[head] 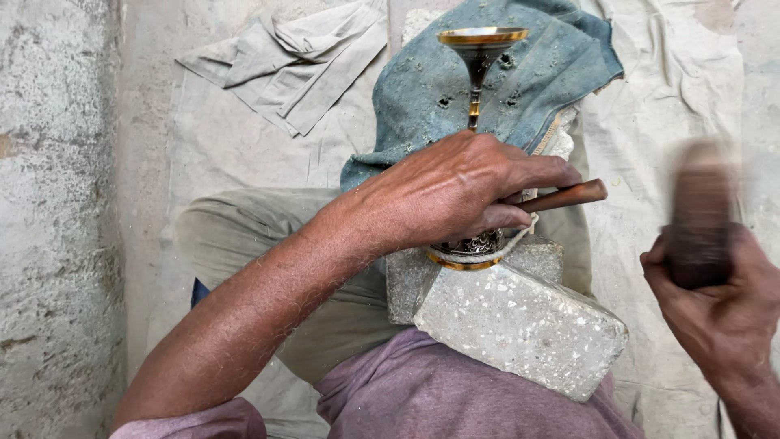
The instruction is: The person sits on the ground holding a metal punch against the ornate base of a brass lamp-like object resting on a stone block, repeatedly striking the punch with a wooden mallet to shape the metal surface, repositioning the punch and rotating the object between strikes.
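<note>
Goblet (478, 73) on stone block (520, 325)

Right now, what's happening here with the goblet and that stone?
A seated person's left hand steadies a brass goblet lying on a stone block in their lap, pinching a thin rod-like tool against it. The right hand grips a blurred, dark mallet-like object. A blue-grey cloth lies under the goblet's cup.

Soft, even daylight fills the scene, bright but without glare; shadows are faint and diffuse, darkest under the left hand (455, 191) and beneath the stone block (520, 325). Most of the frame is sharp. The mallet (699, 215) in the right hand (719, 305) is smeared by motion blur. The goblet's brass rim (482, 35) glints mildly.
</note>
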The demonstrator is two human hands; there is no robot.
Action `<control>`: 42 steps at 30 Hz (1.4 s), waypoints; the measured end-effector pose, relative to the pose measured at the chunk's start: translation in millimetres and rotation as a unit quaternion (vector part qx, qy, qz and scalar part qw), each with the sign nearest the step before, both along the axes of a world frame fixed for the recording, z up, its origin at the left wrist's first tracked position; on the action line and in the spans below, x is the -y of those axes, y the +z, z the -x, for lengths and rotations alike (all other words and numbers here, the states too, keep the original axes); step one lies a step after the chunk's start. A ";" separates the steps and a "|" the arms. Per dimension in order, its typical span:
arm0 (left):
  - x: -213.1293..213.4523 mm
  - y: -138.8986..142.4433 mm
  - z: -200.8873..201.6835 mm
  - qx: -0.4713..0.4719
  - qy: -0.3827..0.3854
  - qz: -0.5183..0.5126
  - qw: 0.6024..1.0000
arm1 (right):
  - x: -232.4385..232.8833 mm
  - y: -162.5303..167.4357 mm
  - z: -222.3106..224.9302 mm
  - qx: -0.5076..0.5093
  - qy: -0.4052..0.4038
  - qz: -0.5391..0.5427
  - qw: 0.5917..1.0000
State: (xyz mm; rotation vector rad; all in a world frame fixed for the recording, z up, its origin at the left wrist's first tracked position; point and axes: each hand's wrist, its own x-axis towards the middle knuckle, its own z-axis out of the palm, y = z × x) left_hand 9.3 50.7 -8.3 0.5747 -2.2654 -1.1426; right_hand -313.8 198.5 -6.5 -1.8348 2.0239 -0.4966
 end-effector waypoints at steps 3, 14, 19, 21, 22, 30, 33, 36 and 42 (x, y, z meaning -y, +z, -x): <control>0.8 0.9 -1.4 -0.026 -0.007 0.003 1.000 | 0.7 3.3 -7.2 0.011 -0.021 -0.020 1.000; 7.2 3.7 -0.3 -0.015 -0.036 -0.004 0.999 | 7.0 15.8 -33.5 0.111 -0.081 0.017 0.990; 7.2 4.9 -0.8 -0.004 -0.042 -0.002 0.999 | -4.5 0.0 -17.9 -0.046 0.001 0.011 0.999; 6.5 4.7 -0.2 -0.004 -0.032 -0.013 0.999 | -12.3 -9.8 -13.4 0.055 -0.013 0.050 0.997; 5.6 4.6 -0.3 -0.014 -0.026 -0.011 1.000 | -14.9 -12.8 -10.4 0.070 -0.011 0.059 0.996; 9.6 7.4 0.6 -0.005 -0.044 0.009 0.999 | -10.6 -1.6 -19.1 0.053 -0.023 0.041 0.997; 10.8 8.2 0.4 -0.001 -0.067 0.011 0.998 | -2.6 6.9 -32.2 -0.080 0.050 0.061 0.994; 10.8 6.3 1.0 0.016 -0.050 0.008 0.999 | -0.3 9.1 -37.5 0.215 -0.129 0.044 0.967; 10.9 1.0 3.9 -0.056 -0.049 0.056 0.996 | -15.7 -12.9 -23.1 0.179 -0.132 0.037 0.974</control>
